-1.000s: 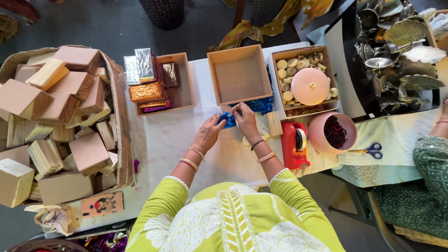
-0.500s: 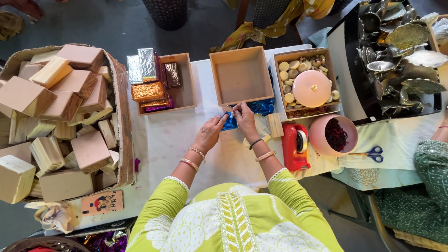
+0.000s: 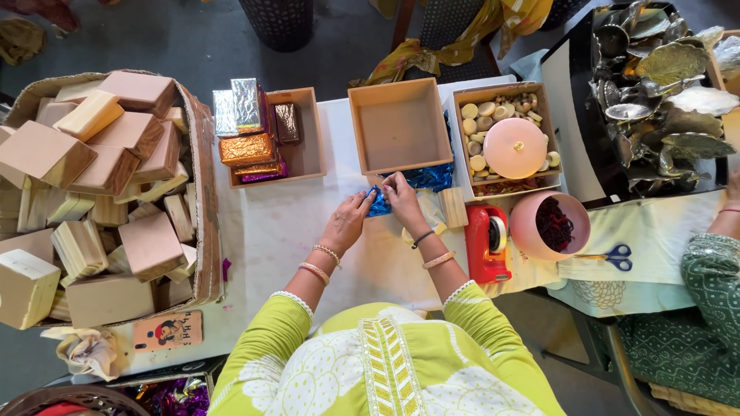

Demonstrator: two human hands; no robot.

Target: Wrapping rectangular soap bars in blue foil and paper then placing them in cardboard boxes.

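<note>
Blue foil sheet (image 3: 420, 179) lies at frame centre on the white table (image 3: 270, 231), just below the empty cardboard box (image 3: 399, 125), partly tucked under that box's lower edge. Left hand (image 3: 348, 221) and right hand (image 3: 401, 196) both pinch a small blue-foil-covered piece (image 3: 378, 204) between them, fingertips closed on it, thumbs and forefingers touching the foil; the piece sits right at the fingertips, not in the palms.

Progress, judged: wrapping looks underway, early-to-middle. Several foil-wrapped blocks (image 3: 247, 135), silver, orange, brown and purple, already stand in the tray (image 3: 308, 154) upper left of centre. A big carton of plain wooden blocks (image 3: 92, 192) at frame left seems unwrapped, so plenty remains. One bare wooden block (image 3: 452, 207) sits just right of the right hand.

Red tape dispenser (image 3: 488, 240) right of the wrists, pink bowl (image 3: 549, 225) beside it, blue scissors (image 3: 609, 256) further right. Another person's green sleeve (image 3: 701, 308) at lower right edge.
</note>
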